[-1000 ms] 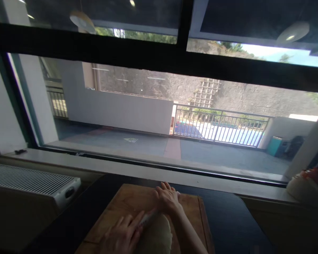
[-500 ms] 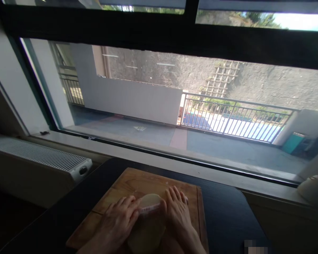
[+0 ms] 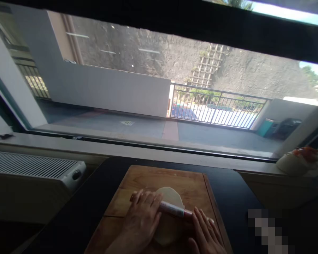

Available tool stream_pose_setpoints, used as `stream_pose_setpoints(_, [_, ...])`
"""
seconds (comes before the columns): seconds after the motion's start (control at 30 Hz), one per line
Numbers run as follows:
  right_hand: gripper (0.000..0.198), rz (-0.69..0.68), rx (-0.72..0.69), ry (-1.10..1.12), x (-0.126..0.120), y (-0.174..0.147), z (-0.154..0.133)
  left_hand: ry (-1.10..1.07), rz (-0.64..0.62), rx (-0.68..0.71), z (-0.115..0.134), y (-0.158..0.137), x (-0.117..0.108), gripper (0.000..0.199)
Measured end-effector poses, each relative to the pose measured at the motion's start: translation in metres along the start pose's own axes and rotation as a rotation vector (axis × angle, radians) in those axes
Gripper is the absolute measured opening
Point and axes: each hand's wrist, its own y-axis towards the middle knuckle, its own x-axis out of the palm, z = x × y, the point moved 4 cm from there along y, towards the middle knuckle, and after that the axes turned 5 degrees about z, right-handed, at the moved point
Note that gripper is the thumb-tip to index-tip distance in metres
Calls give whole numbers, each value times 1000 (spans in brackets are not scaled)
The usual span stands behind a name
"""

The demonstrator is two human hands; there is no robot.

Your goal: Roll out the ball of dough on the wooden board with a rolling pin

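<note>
A rolling pin (image 3: 172, 209), with a pale printed wrap at its middle and a red stretch to the right, lies slantwise across a flat, pale sheet of dough (image 3: 167, 231). My left hand (image 3: 144, 213) curves over the pin's left part, and the wooden tip pokes out past the fingers. At the other end, my right hand (image 3: 205, 231) rests its fingers on the pin, holding it from above; a ring shows on one finger. Under the dough is a wooden cutting board (image 3: 140, 176). Both palms hide part of the pin.
The board sits on a black table (image 3: 226, 194) with rounded corners. Beyond it run a window sill (image 3: 127, 151) and a large window. A white radiator (image 3: 39, 167) stands at left. A pale round object with a reddish top (image 3: 294, 162) is on the sill at right.
My view has turned right. The pin now slants down to the right, with more of it showing. My hands sit farther apart, and more of the dough's rounded far edge shows.
</note>
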Motion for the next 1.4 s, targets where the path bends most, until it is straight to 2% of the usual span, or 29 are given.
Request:
stream_pose_setpoints(0.07, [52, -63, 89, -11, -5, 12, -5, -20, -3, 0, -1, 1, -1, 41])
stream_pose_setpoints(0.17, [47, -211, 245, 46, 0, 83, -10, -1, -48, -28, 0, -2, 1, 40])
stream_pose_setpoints(0.27, [43, -362, 198, 138, 15, 165, -20, 21, -101, -95, -1, -8, 7, 42])
stream_pose_setpoints(0.33, [41, -394, 161, 164, 21, 196, -24, 22, -104, -151, -3, -13, 9, 43])
stream_pose_setpoints(0.37, [40, -396, 148, 170, 22, 200, -26, 22, -97, -165, -3, -15, 9, 43])
stream_pose_setpoints(0.4, [41, -396, 139, 175, 20, 197, -28, 23, -89, -167, -3, -17, 8, 43])
stream_pose_setpoints(0.47, [43, -385, 139, 176, 12, 168, -29, 24, -75, -126, -1, -19, 6, 42])
stream_pose_setpoints(0.53, [46, -349, 158, 162, -2, 121, -26, 27, -50, -62, 2, -19, 2, 42])
stream_pose_setpoints(0.63, [51, -219, 203, 98, -23, 48, -20, 37, 5, -5, 5, -14, -1, 41])
stream_pose_setpoints(0.7, [54, -190, 225, 78, -29, 23, -18, 38, 26, 11, 5, -11, 0, 40])
stream_pose_setpoints(0.73, [54, -192, 243, 78, -29, 21, -18, 33, 29, 18, 6, -11, 1, 40])
stream_pose_setpoints(0.8, [54, -222, 283, 93, -24, 41, -17, 25, 27, 24, 6, -12, 3, 39])
stream_pose_setpoints(0.87, [52, -271, 300, 121, -14, 83, -16, 25, 6, 6, 6, -17, 5, 40])
stream_pose_setpoints(0.97, [47, -354, 241, 168, 4, 156, -21, 32, -47, -82, 5, -25, 6, 42])
stream_pose_setpoints(1.07, [48, -384, 198, 197, 15, 193, -35, 37, -83, -167, 3, -33, 3, 43])
stream_pose_setpoints(1.1, [50, -383, 194, 203, 16, 192, -39, 37, -84, -175, 3, -34, 2, 43])
stream_pose_setpoints(1.17, [53, -355, 202, 201, 12, 169, -44, 40, -71, -156, 4, -36, -1, 42])
stream_pose_setpoints(1.27, [55, -259, 227, 155, -3, 97, -39, 52, -22, -88, 5, -34, -6, 41])
stream_pose_setpoints(1.33, [57, -219, 195, 128, -13, 50, -34, 52, -4, -48, 5, -31, -6, 40])
stream_pose_setpoints(1.4, [59, -196, 192, 105, -19, 25, -29, 46, 6, -34, 5, -28, -5, 40])
